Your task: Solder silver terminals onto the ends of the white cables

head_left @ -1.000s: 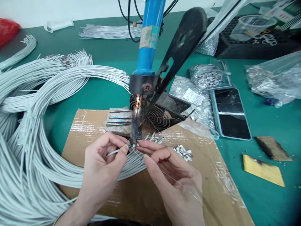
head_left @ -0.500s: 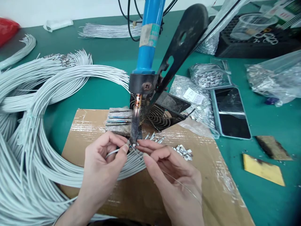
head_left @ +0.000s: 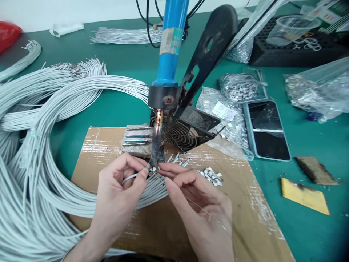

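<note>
Just under the tip of a blue-handled soldering iron (head_left: 156, 140), fixed upright in a black bracket (head_left: 207, 54), my two hands meet. My left hand (head_left: 120, 191) is closed, pinching a white cable (head_left: 129, 178) near its end. A tiny white-and-silver piece (head_left: 154, 169) sits at that end, by the iron's tip. Between the thumb and fingers of my right hand (head_left: 200, 209) runs a thin strand of solder wire (head_left: 209, 211), its end reaching the small piece. How the cable end and the piece join is too small to tell.
Cardboard (head_left: 231, 203) lies under my hands, with small metal pieces (head_left: 212, 176) to the right. Thick white cable bundles (head_left: 49, 153) fill the left. Behind are a fan (head_left: 188, 131), bags of parts (head_left: 241, 87), and a phone (head_left: 268, 131). A yellow sponge (head_left: 304, 196) lies right.
The whole view has shifted very slightly. Both hands keep their hold at the iron's tip, with almost no visible movement.
</note>
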The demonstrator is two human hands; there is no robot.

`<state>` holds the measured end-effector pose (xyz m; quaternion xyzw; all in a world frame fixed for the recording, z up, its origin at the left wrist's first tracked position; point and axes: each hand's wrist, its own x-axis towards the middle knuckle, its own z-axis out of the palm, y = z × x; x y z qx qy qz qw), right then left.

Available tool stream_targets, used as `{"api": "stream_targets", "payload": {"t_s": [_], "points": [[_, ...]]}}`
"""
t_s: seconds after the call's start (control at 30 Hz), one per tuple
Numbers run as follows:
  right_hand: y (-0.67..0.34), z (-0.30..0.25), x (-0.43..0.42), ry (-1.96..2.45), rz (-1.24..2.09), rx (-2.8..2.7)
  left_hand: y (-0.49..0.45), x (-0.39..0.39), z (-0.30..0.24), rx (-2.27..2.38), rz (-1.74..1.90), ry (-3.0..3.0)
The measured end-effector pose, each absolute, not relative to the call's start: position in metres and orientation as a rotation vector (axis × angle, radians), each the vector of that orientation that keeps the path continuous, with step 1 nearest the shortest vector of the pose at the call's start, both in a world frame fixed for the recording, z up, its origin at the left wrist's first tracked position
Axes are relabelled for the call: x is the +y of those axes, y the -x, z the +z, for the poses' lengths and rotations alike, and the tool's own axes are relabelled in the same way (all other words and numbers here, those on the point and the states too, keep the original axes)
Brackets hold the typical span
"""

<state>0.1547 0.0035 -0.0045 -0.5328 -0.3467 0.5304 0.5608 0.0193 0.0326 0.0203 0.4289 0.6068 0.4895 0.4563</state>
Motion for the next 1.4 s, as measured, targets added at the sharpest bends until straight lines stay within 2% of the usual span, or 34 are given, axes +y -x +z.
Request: {"api": "stream_targets", "payload": {"t_s": [1.4], "points": [[-0.1583, -0.0099, 0.0062, 1.209, 1.225, -0.862, -0.0173, 0.031, 0.0187, 1.473, 1.187, -1.036]]}}
